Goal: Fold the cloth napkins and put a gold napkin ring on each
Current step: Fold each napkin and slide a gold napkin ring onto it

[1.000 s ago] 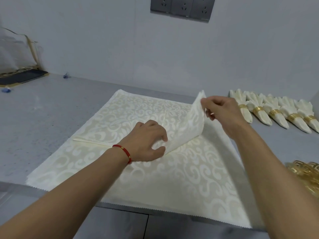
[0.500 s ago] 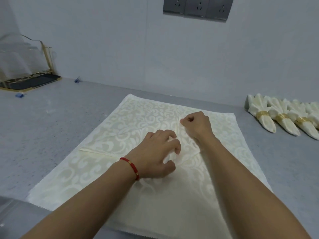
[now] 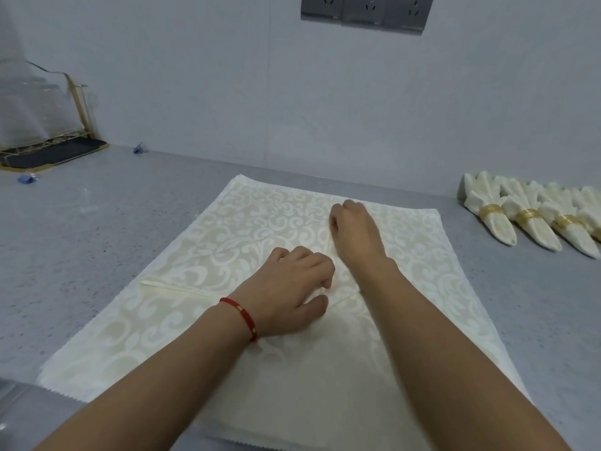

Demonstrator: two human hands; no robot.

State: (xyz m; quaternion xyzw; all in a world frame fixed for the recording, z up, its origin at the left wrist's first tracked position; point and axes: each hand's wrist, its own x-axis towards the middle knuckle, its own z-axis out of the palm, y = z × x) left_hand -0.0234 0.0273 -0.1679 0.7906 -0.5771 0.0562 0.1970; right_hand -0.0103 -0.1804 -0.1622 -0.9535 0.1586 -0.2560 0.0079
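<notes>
Left hand [image 3: 292, 288] pins napkin [image 3: 227, 242] center w/ curled fingers, right hand [image 3: 354, 236] prob pinching the flap there. Line edges up, then crease.

Cream napkin [image 3: 260, 229] with pale scroll damask pattern; grey speckled worktop [image 3: 97, 222]; gold rings [image 3: 491, 211] on white folded napkins [image 3: 500, 222]; red bracelet [image 3: 242, 315] with gold beads; grey wall sockets [image 3: 364, 9].

light: we see soft, even, cool light, source out of frame | shadows: faint, under the forearms on the napkin [image 3: 266, 222] | glare: none | blur: slight softness overall | distortion: wide-angle bending of the counter [image 3: 97, 229] and wall sockets [image 3: 364, 11] toward the edges
</notes>
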